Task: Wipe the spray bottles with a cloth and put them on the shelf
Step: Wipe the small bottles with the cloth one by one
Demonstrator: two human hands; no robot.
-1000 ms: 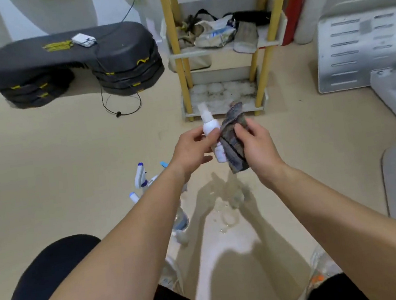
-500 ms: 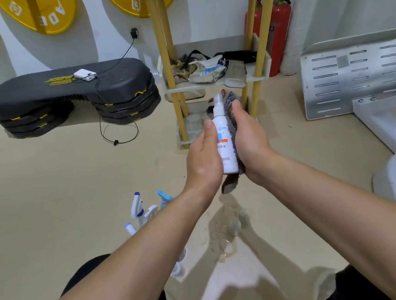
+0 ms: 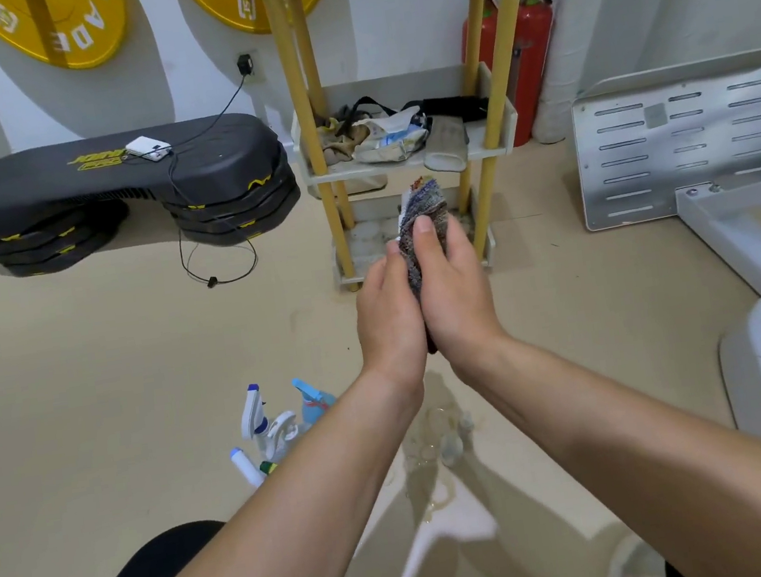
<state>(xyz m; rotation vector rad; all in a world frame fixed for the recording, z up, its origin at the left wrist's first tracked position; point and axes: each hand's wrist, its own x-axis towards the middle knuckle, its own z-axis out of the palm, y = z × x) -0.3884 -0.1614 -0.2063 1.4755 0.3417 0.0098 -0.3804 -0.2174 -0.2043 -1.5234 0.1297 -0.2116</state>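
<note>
My left hand [image 3: 387,316] and my right hand [image 3: 453,288] are pressed together in front of the shelf [image 3: 405,164]. Between them is a grey patterned cloth [image 3: 422,215] wrapped over a white spray bottle, of which only a sliver [image 3: 402,210] shows at the cloth's left edge. My right thumb lies on the cloth. Several more spray bottles [image 3: 271,428] with blue and white heads stand on the floor below my left forearm, partly hidden by it.
The yellow-posted shelf holds rags and bags on its middle tier. Black step platforms [image 3: 124,196] with a charger sit left, red fire extinguishers [image 3: 530,41] behind the shelf, a grey metal frame [image 3: 688,141] right. A wet patch [image 3: 434,450] marks the floor.
The cloth has come round over the bottle, which was plainly visible between my hands before. My hands have closed together around it.
</note>
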